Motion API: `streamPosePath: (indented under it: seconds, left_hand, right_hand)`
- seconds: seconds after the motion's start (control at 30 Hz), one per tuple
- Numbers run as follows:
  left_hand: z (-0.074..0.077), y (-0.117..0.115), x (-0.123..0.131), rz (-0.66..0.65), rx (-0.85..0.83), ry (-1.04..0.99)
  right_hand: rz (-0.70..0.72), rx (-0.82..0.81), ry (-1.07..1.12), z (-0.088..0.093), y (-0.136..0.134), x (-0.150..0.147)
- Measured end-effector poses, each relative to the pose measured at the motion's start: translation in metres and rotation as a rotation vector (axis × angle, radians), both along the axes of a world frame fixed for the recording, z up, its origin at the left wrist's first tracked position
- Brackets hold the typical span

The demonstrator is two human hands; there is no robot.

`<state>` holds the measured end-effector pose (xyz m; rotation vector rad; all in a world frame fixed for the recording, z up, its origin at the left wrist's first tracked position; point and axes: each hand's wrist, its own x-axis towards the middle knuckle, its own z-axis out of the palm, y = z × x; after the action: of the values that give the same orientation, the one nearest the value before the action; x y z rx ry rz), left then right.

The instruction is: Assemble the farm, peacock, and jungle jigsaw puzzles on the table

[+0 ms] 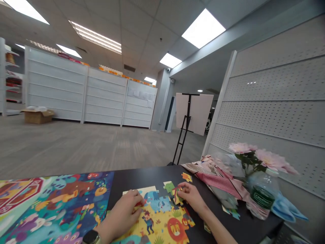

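Note:
A partly assembled jigsaw puzzle (159, 217) with cartoon animals, including a lion and an elephant, lies on the black table (142, 178). My left hand (122, 213), with a watch on its wrist, pinches a small red piece at the puzzle's upper edge. My right hand (190, 198) grips a green-and-yellow jigsaw piece (177, 196) against the puzzle's right side. A loose orange piece (186, 177) lies just beyond that hand. Another loose piece (231, 212) rests by the fabric.
A colourful picture sheet (56, 203) covers the table's left part. On the right stand pink artificial flowers (256, 157), a water bottle (262, 198), pink patterned fabric (218, 179) and a blue cloth (286, 210). A pegboard wall (274, 101) rises behind them, and an easel (186, 125) stands beyond the table.

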<state>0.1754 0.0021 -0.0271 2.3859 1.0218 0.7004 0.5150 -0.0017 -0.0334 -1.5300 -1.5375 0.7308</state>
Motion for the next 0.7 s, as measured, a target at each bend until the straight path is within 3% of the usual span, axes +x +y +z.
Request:
streamPosePath:
  seconds: [0.7]
  left_hand:
    - [0.008, -0.005, 0.001, 0.013, -0.022, 0.025]
  right_hand:
    - [0.079, 0.009, 0.113, 0.000, -0.010, -0.002]
